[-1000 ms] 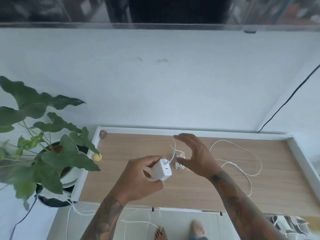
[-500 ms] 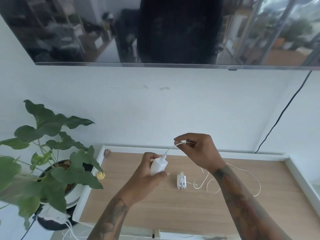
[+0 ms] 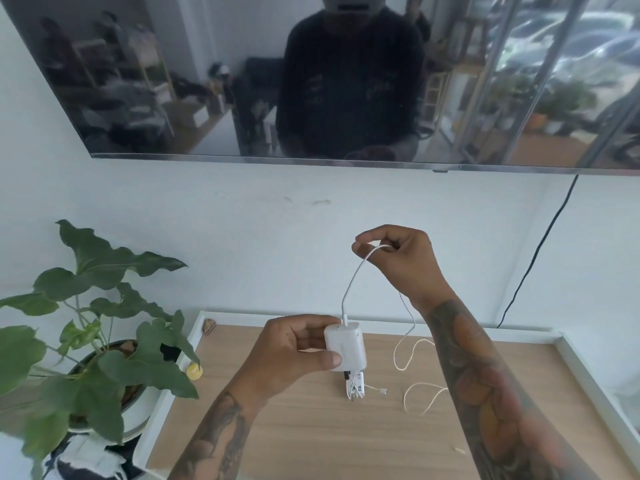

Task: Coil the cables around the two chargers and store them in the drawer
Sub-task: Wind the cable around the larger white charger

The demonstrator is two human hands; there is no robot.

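While my left hand (image 3: 294,355) grips the white charger (image 3: 345,347) above the wooden cabinet top (image 3: 311,427), my right hand (image 3: 398,258) pinches its cable (image 3: 353,282) raised above the charger, with the slack dropping past my right wrist and looping onto the wood.

Risk noted: the cable leaves the charger through a short stiff collar. If I pull the first turn tight across that joint, I judge the wire could kink or strain there. The trailing loops lie loose on the surface near the second charger (image 3: 355,389); drawing them in quickly could snag it and drag it along. The charger body is smooth with rounded corners, so turns laid over it may slide off unless my left thumb pins each one. The free end could also whip as the last slack comes up.

Materials: the charger is a glossy, hard, rounded block. The cable is thin, white and limp, holding soft curves. The second charger rests on the top directly below the first, already wrapped in its own cable, with a short tail showing. The top is matt wood grain within a raised white rim. No drawer is visible from here.
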